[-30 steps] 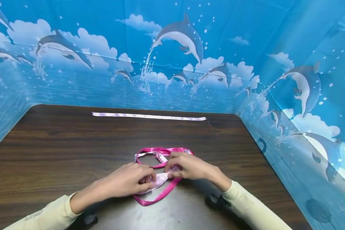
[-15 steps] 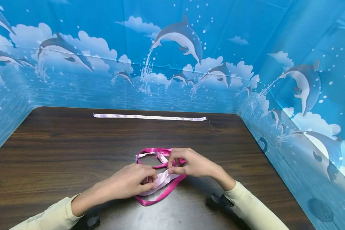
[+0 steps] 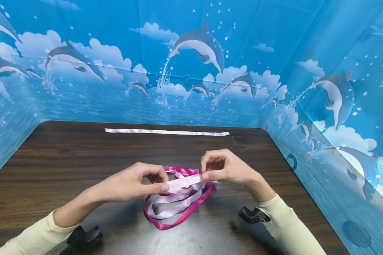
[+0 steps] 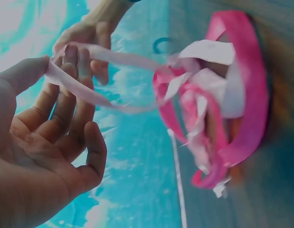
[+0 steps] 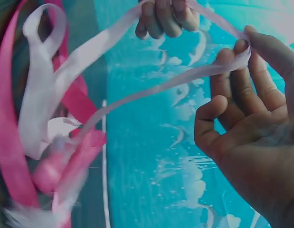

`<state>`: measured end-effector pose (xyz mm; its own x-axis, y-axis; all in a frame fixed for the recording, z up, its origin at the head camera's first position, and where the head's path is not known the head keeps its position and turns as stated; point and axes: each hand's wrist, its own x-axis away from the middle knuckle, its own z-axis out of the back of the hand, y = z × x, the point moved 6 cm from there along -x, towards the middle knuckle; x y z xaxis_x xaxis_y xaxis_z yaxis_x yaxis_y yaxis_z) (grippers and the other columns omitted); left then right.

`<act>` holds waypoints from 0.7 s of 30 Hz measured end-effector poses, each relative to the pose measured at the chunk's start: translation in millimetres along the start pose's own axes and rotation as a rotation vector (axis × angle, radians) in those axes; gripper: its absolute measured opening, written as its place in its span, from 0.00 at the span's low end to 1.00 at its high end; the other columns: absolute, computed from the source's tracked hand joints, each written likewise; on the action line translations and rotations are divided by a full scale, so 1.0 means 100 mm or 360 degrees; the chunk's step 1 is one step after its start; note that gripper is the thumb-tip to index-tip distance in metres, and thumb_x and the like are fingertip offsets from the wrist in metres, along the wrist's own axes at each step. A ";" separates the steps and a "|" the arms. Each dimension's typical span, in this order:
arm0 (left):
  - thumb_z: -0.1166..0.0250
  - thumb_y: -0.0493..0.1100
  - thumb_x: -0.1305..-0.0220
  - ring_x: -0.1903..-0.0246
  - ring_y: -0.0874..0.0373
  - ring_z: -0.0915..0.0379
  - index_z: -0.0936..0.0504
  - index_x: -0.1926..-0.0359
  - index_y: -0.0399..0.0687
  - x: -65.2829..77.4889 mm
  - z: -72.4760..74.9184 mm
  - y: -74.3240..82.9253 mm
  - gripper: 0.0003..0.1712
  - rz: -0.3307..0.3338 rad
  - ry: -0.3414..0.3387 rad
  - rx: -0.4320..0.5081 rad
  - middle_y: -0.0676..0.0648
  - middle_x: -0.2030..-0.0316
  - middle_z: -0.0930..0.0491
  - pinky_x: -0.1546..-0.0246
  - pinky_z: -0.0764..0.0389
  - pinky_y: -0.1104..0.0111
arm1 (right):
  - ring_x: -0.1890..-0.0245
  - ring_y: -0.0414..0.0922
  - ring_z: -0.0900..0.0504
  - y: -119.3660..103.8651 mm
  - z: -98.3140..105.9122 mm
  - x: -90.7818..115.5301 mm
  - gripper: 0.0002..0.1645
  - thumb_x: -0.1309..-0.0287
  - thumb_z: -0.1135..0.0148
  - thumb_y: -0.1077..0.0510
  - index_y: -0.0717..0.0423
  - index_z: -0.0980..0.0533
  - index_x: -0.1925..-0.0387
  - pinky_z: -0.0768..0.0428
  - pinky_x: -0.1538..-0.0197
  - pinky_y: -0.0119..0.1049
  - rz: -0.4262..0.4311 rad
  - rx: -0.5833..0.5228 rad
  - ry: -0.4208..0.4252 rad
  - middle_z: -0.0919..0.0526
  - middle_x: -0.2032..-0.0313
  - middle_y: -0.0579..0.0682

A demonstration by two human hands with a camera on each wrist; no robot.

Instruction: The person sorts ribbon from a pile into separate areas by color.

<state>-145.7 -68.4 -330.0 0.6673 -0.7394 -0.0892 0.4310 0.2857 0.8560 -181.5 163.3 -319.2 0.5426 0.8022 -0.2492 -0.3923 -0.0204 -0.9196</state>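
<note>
From the head, the left hand (image 3: 131,182) and right hand (image 3: 231,166) each pinch the lilac ribbon (image 3: 185,181) between thumb and fingers, holding a short stretch straight above the tabletop (image 3: 67,156). More of it lies looped below, mixed with a pink ribbon (image 3: 162,226) that curves around the near side of the pile. Black devices (image 3: 254,215) sit by both cuffs. Farther off, a pale strip (image 3: 166,132) lies near the far edge, a loose thread (image 3: 237,143) at its right end. The dolphin curtain (image 3: 99,102) rises at the back and sides, bounding the room; wood extends left and right of the pile to the side edges.

From the left wrist, the ribbon bends at the left thumb and trails down to the tangled loops, which are partly blurred; the right hand is just beyond.

From the right wrist, the right thumb and fingers pinch the lilac bend, with pink loops well apart from that hand.
</note>
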 end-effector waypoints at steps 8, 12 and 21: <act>0.34 0.47 0.28 0.68 0.54 0.25 0.17 0.56 0.56 0.10 0.29 0.14 0.04 -0.0010 0.0109 -0.0069 0.50 0.69 0.21 0.68 0.23 0.64 | 0.72 0.50 0.25 -0.24 0.22 0.08 0.05 0.37 0.32 0.65 0.59 0.21 0.62 0.21 0.71 0.42 0.0149 -0.0039 0.0164 0.21 0.67 0.57; 0.32 0.46 0.29 0.70 0.54 0.26 0.18 0.57 0.56 0.16 0.44 0.20 0.04 -0.0022 0.0176 -0.0118 0.50 0.70 0.21 0.70 0.23 0.64 | 0.73 0.48 0.25 -0.36 0.35 0.15 0.06 0.36 0.31 0.63 0.61 0.22 0.63 0.23 0.73 0.40 0.0188 0.0011 0.0297 0.21 0.67 0.57; 0.30 0.42 0.32 0.72 0.56 0.28 0.18 0.58 0.59 0.35 0.77 0.34 0.07 -0.0117 0.0378 -0.0341 0.54 0.71 0.23 0.74 0.26 0.67 | 0.74 0.45 0.26 -0.62 0.63 0.27 0.04 0.37 0.33 0.68 0.63 0.21 0.62 0.27 0.76 0.35 0.0274 0.0065 0.0508 0.21 0.66 0.57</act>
<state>-154.4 -131.9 -264.9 0.7419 -0.6070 -0.2849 0.5844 0.3771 0.7185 -189.2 223.9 -249.8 0.6680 0.5625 -0.4872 -0.5236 -0.1100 -0.8448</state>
